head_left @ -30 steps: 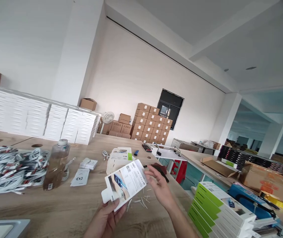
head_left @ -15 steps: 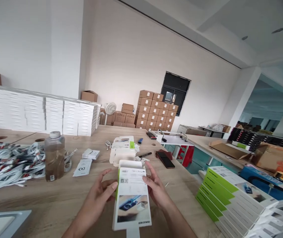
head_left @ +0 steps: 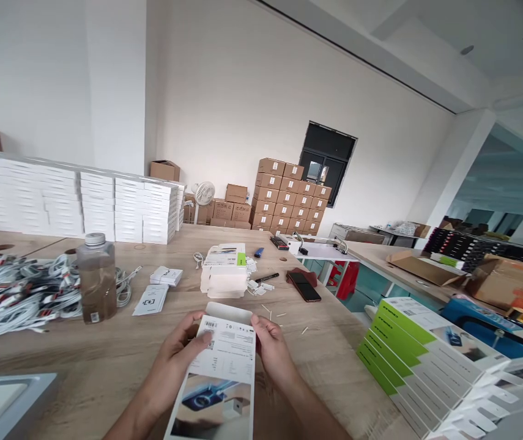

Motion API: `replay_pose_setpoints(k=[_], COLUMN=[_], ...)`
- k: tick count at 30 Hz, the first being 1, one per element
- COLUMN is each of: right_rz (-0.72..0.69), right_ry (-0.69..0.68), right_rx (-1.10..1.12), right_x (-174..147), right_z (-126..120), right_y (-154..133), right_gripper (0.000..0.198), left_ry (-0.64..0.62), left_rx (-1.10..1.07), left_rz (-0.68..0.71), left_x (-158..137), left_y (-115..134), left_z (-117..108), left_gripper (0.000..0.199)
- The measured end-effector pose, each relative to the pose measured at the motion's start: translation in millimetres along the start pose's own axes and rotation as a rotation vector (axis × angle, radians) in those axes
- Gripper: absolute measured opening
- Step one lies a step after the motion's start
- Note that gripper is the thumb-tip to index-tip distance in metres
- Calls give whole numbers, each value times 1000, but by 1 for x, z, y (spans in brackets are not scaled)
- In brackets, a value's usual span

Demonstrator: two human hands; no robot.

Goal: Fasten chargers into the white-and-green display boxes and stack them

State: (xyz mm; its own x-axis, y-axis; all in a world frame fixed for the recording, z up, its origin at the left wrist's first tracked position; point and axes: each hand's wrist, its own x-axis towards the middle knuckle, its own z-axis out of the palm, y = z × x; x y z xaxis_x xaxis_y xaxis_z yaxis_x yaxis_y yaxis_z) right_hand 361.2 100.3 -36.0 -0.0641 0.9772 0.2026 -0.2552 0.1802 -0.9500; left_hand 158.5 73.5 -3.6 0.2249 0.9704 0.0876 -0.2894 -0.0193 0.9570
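A white printed cardboard box [head_left: 224, 360] with a photo of a blue device on its face is held low in front of me. Its far end flap stands up, away from me. My left hand [head_left: 181, 351] grips the left edge, thumb lying on the printed face near a QR code. At the upper right corner, by the flap, my right hand [head_left: 270, 345] is closed on the box, thumb and fingers pinching the edge. Just beyond lies an unfolded white and green carton [head_left: 224, 269], with small white pieces [head_left: 261, 287] beside it.
Left are heaped white cables [head_left: 27, 293], a bottle [head_left: 98, 278], leaflets [head_left: 151, 299] and a grey tray [head_left: 36, 391]. On the right lie a phone [head_left: 304, 286] and stacked green-and-white boxes [head_left: 408, 354]. White boxes [head_left: 100, 208] line the table's back.
The box has come closer and tilted, its near end now past the frame's bottom. My hands have gone from loosely around it to gripping its far end. The view has shifted slightly.
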Motion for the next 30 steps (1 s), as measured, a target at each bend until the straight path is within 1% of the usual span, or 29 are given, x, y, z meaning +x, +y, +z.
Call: replay_pose_setpoints(k=[2, 3, 6, 10, 12, 14, 16, 19, 21, 23, 25, 27, 29, 30], right_rz=[-22, -22, 2, -27, -46, -46, 20, 220, 325, 392, 439, 415, 312, 249], right_ry=[61, 69, 12, 3, 5, -13, -31, -29, -61, -137, -170, -136, -109, -119], right_rx=[-15, -22, -75, -172, -198, -192, -116, 92, 187, 193, 141, 58, -36, -81], right_x=[1, 2, 3, 2, 1, 0, 0, 1, 0, -1, -2, -2, -2, -2], right_z=[-1, -2, -7, -9, -9, -9, -9, -11, -11, -11, -12, -12, -13, -13], right_y=[1, 1, -2, -4, -5, -5, -4, -3, -2, -1, 0, 2, 3, 3], right_gripper=[37, 34, 40, 25, 22, 22, 26, 35, 36, 36, 38, 38, 35, 34], left_ry=[-45, -69, -127, -164, -185, -196, -209, -283, -328, -340, -346, -341, -314, -296], left_rx=[-54, -81, -130, -106, -89, -62, -29, -6, -8, 5, 37, 62, 64, 60], left_rz=[-48, -68, -88, -74, -79, -85, -81, -63, -55, -45, -34, -30, -43, -51], left_x=[0, 0, 1, 2, 2, 2, 2, -1, -3, -4, -4, -3, -2, -1], left_y=[-1, -2, -5, -7, -6, -4, -2, 1, 2, 1, -2, -5, -9, -10], left_z=[-2, -2, -2, -1, -2, -3, -4, -4, -4, -5, -7, -10, -12, -13], left_gripper=[42, 39, 33, 31, 27, 22, 21, 22, 22, 22, 23, 28, 40, 48])
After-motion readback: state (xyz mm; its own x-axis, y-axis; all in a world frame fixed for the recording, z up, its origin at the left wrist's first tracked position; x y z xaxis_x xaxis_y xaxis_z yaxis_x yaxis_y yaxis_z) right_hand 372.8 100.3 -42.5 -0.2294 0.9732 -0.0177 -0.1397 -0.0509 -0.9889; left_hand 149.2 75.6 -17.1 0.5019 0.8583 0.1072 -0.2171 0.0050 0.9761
